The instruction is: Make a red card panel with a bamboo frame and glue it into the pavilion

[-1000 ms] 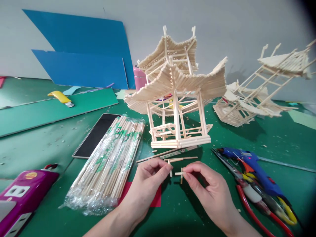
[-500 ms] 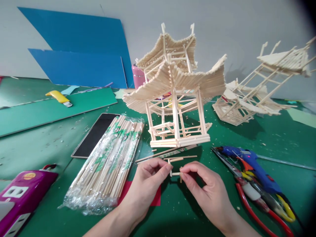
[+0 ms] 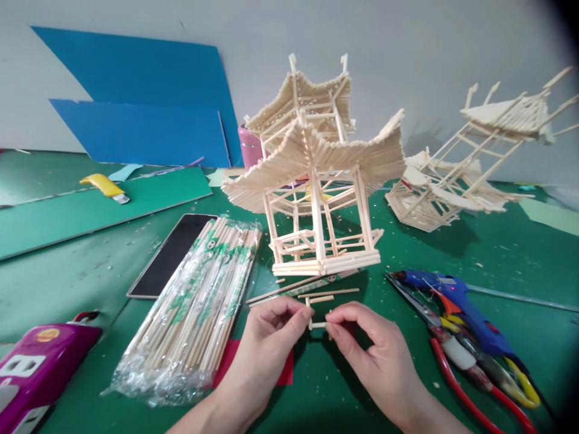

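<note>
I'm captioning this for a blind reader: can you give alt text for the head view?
Two hands, the left hand and right hand, pinch a small piece of short sticks between their fingertips above a green table. Just behind stands a stick pagoda model, with a wrapped bundle of sticks at left and a blue glue gun at right.

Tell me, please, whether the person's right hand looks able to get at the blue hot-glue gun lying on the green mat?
Probably yes: the blue hot-glue gun lies uncovered just beside the right hand, with bare green mat between, though the fingers now pinch a small wooden stick piece.
</note>
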Action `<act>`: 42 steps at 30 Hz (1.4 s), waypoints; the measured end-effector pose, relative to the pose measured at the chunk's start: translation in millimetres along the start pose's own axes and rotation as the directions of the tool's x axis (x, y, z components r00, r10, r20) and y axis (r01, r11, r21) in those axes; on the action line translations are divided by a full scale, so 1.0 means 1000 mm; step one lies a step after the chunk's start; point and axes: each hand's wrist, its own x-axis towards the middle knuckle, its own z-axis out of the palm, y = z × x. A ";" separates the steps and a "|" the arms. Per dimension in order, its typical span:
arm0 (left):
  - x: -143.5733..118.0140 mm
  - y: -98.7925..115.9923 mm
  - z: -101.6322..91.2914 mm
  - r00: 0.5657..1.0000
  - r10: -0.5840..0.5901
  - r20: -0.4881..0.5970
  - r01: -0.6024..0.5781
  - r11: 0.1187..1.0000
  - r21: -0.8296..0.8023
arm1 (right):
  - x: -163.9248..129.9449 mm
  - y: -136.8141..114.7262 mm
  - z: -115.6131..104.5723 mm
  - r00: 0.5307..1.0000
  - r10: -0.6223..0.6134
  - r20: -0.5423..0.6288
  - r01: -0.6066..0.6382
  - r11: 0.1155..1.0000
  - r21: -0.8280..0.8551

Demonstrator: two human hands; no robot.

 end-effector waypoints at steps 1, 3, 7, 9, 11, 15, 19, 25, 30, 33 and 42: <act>-0.001 0.000 0.000 1.000 -0.003 -0.002 0.003 1.000 0.000 | 0.000 0.000 0.000 1.000 0.003 0.001 -0.003 1.000 -0.002; -0.001 0.000 0.000 1.000 -0.009 -0.013 0.009 1.000 -0.005 | 0.000 0.000 0.000 1.000 0.007 0.006 -0.007 1.000 -0.003; -0.001 0.000 0.001 1.000 -0.014 -0.023 0.014 1.000 -0.007 | 0.001 0.001 0.001 1.000 0.005 0.011 -0.005 1.000 0.001; -0.001 0.001 0.001 0.999 -0.013 -0.030 0.012 1.000 -0.010 | 0.001 0.001 0.002 1.000 -0.001 0.006 0.001 1.000 0.002; -0.001 0.002 0.001 0.999 -0.020 -0.034 0.019 1.000 -0.008 | 0.001 0.001 0.002 1.000 -0.005 0.002 0.005 1.000 -0.002; -0.001 0.002 0.001 1.000 -0.019 -0.023 0.019 1.000 0.008 | 0.002 0.001 0.003 1.000 -0.016 0.002 0.016 1.000 -0.009; -0.001 0.001 0.001 1.000 -0.004 -0.029 0.004 1.000 0.004 | 0.002 0.000 0.002 1.000 -0.013 -0.006 0.012 1.000 -0.015; 0.000 0.002 0.000 1.000 -0.005 -0.016 0.006 1.000 0.016 | 0.002 -0.001 0.002 1.000 -0.006 -0.005 0.006 1.000 -0.025; -0.001 0.002 0.000 1.000 -0.005 -0.006 0.005 1.000 0.017 | 0.003 -0.001 0.003 1.000 -0.008 -0.007 0.008 1.000 -0.027; -0.001 0.003 0.001 1.000 0.001 -0.016 0.000 1.000 0.020 | 0.002 0.000 0.003 1.000 -0.006 -0.008 0.006 1.000 -0.021; -0.003 -0.001 0.000 1.000 -0.001 0.000 0.001 1.000 0.008 | 0.002 -0.001 0.002 1.000 0.010 0.014 -0.010 1.000 0.000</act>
